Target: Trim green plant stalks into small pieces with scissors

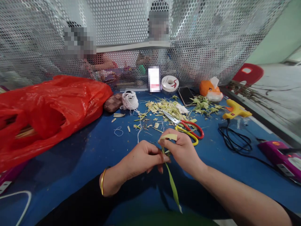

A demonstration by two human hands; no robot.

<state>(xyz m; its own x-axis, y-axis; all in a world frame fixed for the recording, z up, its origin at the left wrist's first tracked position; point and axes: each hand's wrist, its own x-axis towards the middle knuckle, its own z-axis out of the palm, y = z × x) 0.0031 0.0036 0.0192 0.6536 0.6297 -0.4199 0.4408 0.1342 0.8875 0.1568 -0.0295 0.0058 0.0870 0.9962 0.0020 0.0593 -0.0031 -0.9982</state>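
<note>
My left hand (150,157), with a gold bangle (102,182) at its wrist, pinches a long green leaf strip (172,183) that hangs down toward the table's near edge. Just to its right, my right hand (180,147) has thumb and finger closed on the upper, pale end of the strip, which curls over the fingers. Both hands nearly touch. Where the fingers meet, the folds of the leaf are partly hidden. Beyond my right hand lie scissors (180,121) with one red and one yellow handle. Pale leaf scraps (162,106) are heaped behind them.
A red plastic bag (77,103) covers the left side. White string (130,101), a ribbon spool (169,84), a lit phone (154,80) and a dark phone (185,95) stand farther back. A yellow glue gun (236,110), its cable and a purple power strip (281,157) lie right.
</note>
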